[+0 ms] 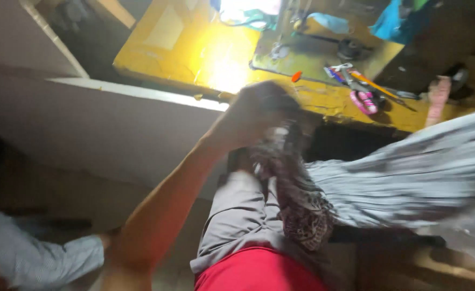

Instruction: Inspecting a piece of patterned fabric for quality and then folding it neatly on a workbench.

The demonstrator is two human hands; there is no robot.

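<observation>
The left hand (256, 110) was closed tight around the top of a dark patterned cloth (302, 207). The cloth hung down from the fist, just in front of the yellow table (183, 48), and it draped over the person's lap in grey trousers (237, 215). The right hand did not show, so I could not tell what it held. A striped grey cloth (410, 172) spread out to the right of the table's front edge. Pink-handled scissors (362, 99) lay on the table, near that edge and close to the fist. The picture was blurry. The hanging cloth could catch on the table edge, I think. It might also sweep the scissors off, because they lay so near.
</observation>
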